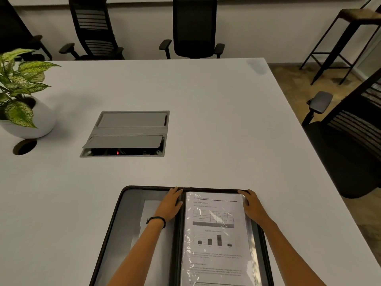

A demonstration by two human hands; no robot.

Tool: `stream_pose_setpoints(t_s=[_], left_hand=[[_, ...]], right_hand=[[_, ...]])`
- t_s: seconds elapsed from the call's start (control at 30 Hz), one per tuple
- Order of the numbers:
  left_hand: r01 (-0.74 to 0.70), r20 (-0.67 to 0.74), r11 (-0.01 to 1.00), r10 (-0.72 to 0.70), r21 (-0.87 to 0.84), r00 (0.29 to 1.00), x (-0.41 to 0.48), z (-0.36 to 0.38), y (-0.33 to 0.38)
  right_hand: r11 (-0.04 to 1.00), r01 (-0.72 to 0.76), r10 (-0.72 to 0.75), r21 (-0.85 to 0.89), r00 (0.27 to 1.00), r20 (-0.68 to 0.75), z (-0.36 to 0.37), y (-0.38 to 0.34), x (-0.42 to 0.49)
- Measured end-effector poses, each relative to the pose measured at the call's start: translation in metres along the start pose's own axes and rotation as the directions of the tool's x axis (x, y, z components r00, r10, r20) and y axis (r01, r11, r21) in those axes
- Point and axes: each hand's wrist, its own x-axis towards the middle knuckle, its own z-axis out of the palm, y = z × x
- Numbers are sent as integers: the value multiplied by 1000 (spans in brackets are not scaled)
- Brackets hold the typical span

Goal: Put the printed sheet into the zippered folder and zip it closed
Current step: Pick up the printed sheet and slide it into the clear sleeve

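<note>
Seating the sheet [216, 234] in the right half of the open folder [121, 223] at the near edge of the surface [206, 100]. Pressing beside the spine with the left grip [171, 205], flat, holding nothing; steadying the sheet's far right corner with the right grip [252, 205], likewise flat. Probably calling next for folding shut, then zipping. Leaving ample room beyond, short of the cable box [127, 133].

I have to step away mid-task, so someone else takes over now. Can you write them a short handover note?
Left hand: flat on the left panel of the zippered folder, by the spine.
Right hand: on the top right corner of the printed sheet; grip unclear.
The folder lies open on the table, with the sheet on its right half under clear plastic.
Done: sheet seems in place.
Left: fold shut, zip closed.
</note>
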Motion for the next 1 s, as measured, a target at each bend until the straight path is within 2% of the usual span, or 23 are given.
stream_pose_setpoints(t_s=[0.1, 0.23, 0.4, 0.53, 0.67, 0.8, 1.0], left_hand=[[25, -73, 999, -24, 22, 997, -17, -8, -23], [118, -177, 993, -110, 33, 978, -44, -21, -61], [304, -294, 953, -286, 15, 912, -91, -32, -106], [394, -304, 918, -389, -46, 870, -135, -27, -135], [400, -274, 893, -445, -205, 853, -172, -15, -150], [355, -287, 890, -433, -286, 854, -197, -5, -152], [379, -343, 847, -505, -372, 792, -216, -5, -149]], right_hand=[[1000, -12, 11, 15, 999, 45, 3, 3, -19], [995, -3, 14, -97, 994, 108, 15, 17, -45], [981, -11, 35, -192, 992, 124, 31, 31, -77], [973, -5, 36, -231, 990, 134, 46, 38, -103], [969, -11, 47, -249, 989, 141, 51, 43, -122], [966, 3, 36, -258, 989, 145, 53, 48, -137], [968, 12, 22, -249, 991, 133, 60, 57, -158]])
